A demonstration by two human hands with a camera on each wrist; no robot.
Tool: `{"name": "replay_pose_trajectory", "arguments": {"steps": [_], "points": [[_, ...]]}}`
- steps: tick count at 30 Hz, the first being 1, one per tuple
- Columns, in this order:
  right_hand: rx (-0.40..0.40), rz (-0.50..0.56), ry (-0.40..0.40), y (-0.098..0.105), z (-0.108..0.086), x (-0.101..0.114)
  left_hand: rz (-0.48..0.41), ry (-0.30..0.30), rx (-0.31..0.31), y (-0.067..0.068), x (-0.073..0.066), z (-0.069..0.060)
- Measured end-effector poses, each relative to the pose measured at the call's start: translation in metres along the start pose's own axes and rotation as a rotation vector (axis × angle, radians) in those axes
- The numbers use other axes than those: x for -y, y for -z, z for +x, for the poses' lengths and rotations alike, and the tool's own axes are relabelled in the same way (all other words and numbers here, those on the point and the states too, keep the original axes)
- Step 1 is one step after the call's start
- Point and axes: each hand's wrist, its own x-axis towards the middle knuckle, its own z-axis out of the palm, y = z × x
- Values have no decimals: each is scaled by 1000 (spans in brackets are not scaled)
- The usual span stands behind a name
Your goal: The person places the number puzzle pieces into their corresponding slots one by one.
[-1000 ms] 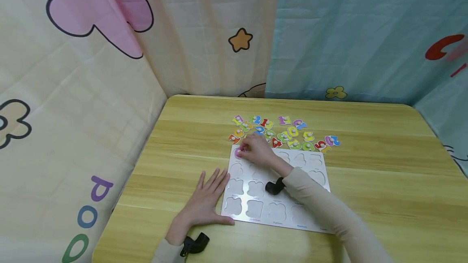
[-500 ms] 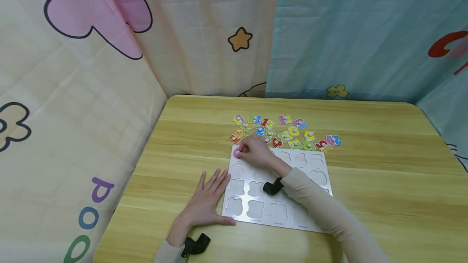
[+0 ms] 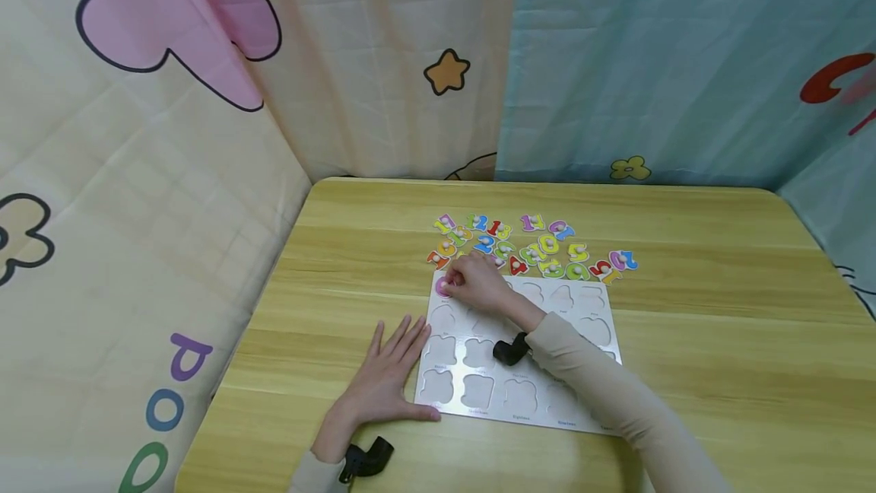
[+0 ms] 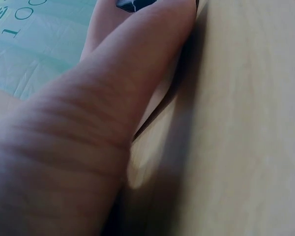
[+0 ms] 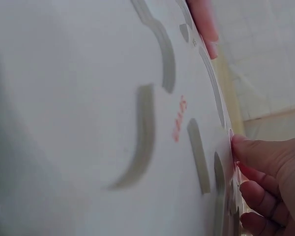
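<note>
A white number puzzle board (image 3: 520, 399) with shaped recesses and small printed words lies on the table. My right hand (image 3: 482, 284) pinches a purple number piece (image 3: 441, 288) at the board's top-left recess; which digit it is stays hidden by the fingers. In the right wrist view, thumb and fingertips of the right hand (image 5: 270, 172) meet low at the board's far edge. My left hand (image 3: 385, 383) lies spread, fingertips touching the left edge of the board and thumb at its lower-left corner. The left wrist view shows mostly the left hand (image 4: 83, 123) close up.
Several colourful number pieces (image 3: 549, 244) with small knobs lie scattered just beyond the board, some close together. The wooden table (image 3: 739, 310) extends to both sides. Printed curtains (image 3: 383, 59) stand behind the table and to its left and right. Black wrist cameras (image 3: 511, 350) sit on both wrists.
The purple piece has shifted very slightly left within the top-left area of the board, still pinched by the right hand. My left hand keeps its place.
</note>
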Motion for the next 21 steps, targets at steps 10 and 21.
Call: {"name": "replay_pose_trajectory", "arguments": {"steps": [10, 21], "points": [[-6, 23, 80, 7, -8, -5, 11, 3, -2, -1, 1, 0], [-69, 145, -33, 36, -15, -31, -6, 2, -11, -1, 0, 0]]}}
